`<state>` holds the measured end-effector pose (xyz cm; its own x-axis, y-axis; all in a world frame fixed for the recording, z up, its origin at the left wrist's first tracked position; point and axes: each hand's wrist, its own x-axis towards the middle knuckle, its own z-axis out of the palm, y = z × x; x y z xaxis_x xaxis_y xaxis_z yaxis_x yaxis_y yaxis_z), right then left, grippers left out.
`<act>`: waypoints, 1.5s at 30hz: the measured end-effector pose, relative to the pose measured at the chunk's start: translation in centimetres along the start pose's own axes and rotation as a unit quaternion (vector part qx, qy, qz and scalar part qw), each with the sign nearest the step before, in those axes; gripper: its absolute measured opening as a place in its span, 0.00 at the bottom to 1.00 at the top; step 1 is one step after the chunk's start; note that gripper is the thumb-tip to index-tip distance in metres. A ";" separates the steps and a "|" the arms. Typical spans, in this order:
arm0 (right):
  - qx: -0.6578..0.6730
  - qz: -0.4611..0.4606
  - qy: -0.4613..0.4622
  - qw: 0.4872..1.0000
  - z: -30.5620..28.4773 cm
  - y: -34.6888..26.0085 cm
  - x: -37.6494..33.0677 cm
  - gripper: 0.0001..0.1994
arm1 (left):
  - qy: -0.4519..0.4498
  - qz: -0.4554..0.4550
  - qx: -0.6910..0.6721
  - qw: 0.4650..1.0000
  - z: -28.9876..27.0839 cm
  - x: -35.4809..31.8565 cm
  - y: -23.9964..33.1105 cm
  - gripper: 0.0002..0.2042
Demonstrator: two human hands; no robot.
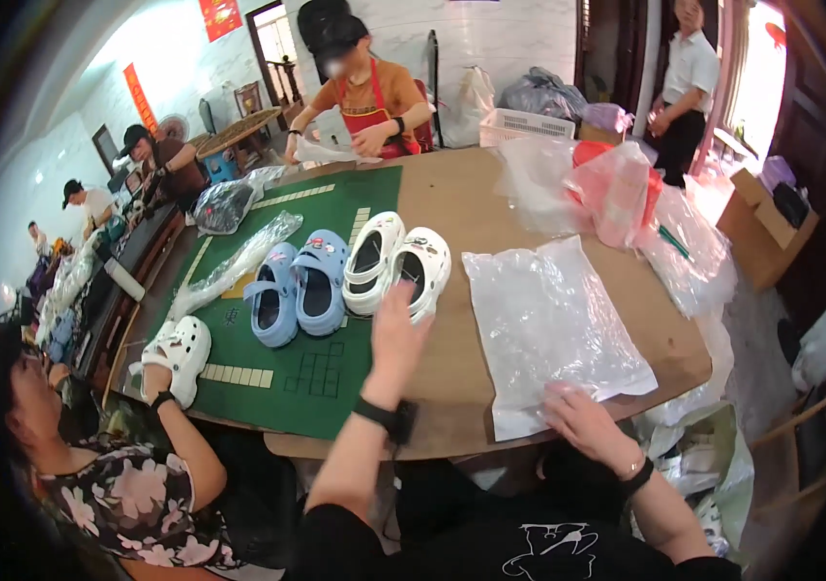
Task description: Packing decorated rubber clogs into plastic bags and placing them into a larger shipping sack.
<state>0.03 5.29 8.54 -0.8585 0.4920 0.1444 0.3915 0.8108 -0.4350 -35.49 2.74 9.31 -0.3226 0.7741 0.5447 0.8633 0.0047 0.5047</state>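
Pair of white clogs (395, 263), table centre beside blue clogs (297, 290), likely light, springy foam, best gripped at heel strap or rim; left hand (398, 334) spread, reaching toward them; right hand (577, 418) flat, pressing thin, slippery clear bag (548, 320).

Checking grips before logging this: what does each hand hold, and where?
Left hand reaches the white clogs' heel end; a grip cannot be told. Right hand presses the clear plastic bag's near edge.
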 end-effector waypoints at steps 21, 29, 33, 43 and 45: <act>0.094 -0.047 0.038 0.994 2.0 -7.6 8.9 0.19 | -0.009 -0.033 0.192 0.981 -5.2 -11.1 3.7 0.09; 0.083 -0.033 0.115 0.989 1.2 -7.9 11.0 0.13 | 0.157 -0.155 0.000 0.975 -7.7 -13.6 1.2 0.19; 0.071 -0.092 0.122 0.986 1.9 -10.8 13.1 0.11 | 0.144 -0.277 -0.243 0.918 -5.5 -13.5 -3.8 0.24; -0.077 0.103 -0.019 0.992 5.3 -12.5 18.9 0.39 | 0.051 -0.236 -0.181 0.953 -4.9 -16.7 -2.1 0.29; -0.075 0.120 -0.024 0.990 5.8 -12.5 18.8 0.41 | 0.062 -0.222 -0.202 0.952 -5.0 -16.6 -2.1 0.30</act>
<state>-22.95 2.60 11.53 -0.7483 0.6633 0.0085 0.6279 0.7123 -0.3136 -33.88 -13.24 2.55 -0.6851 0.6727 0.2795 0.4193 0.0503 0.9065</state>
